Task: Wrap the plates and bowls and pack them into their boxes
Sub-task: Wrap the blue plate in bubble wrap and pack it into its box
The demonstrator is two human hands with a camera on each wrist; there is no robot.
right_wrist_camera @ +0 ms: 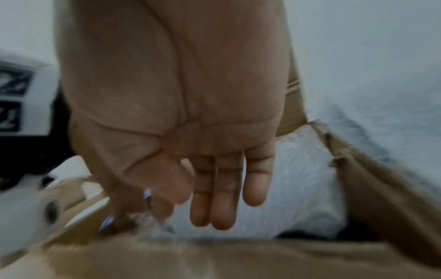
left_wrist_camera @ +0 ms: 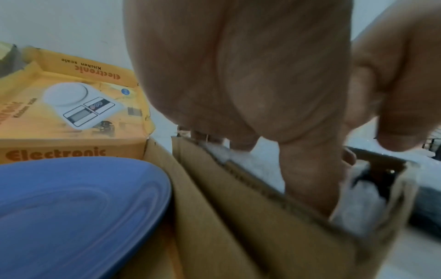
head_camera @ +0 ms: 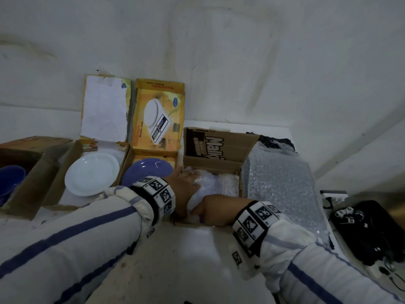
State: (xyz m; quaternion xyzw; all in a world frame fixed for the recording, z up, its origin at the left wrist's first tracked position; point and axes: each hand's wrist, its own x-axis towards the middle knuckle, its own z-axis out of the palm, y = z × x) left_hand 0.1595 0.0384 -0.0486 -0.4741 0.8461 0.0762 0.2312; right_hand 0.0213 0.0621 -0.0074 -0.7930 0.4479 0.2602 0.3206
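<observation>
A bundle wrapped in bubble wrap (head_camera: 217,183) lies inside the open brown cardboard box (head_camera: 219,159). My left hand (head_camera: 186,183) rests flat on its left side, and in the left wrist view the thumb (left_wrist_camera: 307,179) reaches down along the box wall (left_wrist_camera: 238,217). My right hand (head_camera: 208,209) touches the bundle's near edge; its fingers (right_wrist_camera: 214,198) hang straight over the white wrap (right_wrist_camera: 298,179). An unwrapped blue plate (head_camera: 151,170) sits in the yellow box to the left. A white plate (head_camera: 92,174) lies in another box further left.
A sheet of bubble wrap (head_camera: 282,183) lies right of the brown box. The yellow kitchen-scale box lid (head_camera: 157,119) stands up against the wall. A blue bowl (head_camera: 11,183) sits in a box at far left. Black gear (head_camera: 372,233) lies at the right.
</observation>
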